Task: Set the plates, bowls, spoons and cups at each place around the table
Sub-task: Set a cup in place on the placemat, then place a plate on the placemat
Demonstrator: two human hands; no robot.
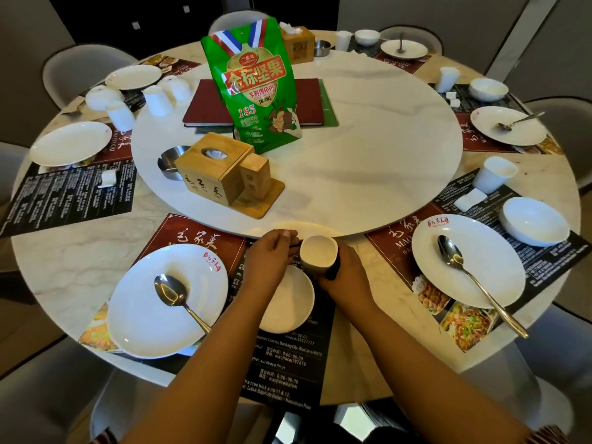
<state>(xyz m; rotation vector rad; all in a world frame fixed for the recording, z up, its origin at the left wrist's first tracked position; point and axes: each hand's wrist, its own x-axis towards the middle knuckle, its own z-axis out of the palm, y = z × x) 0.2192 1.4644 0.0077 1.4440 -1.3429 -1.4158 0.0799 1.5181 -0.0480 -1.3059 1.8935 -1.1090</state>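
On table (368, 373) — six plates (153, 315), four spoons (174, 294)

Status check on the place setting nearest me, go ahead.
Right hand grips small white ceramic cup, upright, above round white bowl. Left hand loosely curled beside cup; contact unclear. Bamboo tissue box stands apart.

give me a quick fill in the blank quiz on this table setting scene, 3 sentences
1. The right hand grips a white ____ beside the bowl.
2. The spoon at the near place lies on a white ____.
3. The green snack bag stands on the round marble ____ at the middle of the table.

Missing words: cup; plate; turntable
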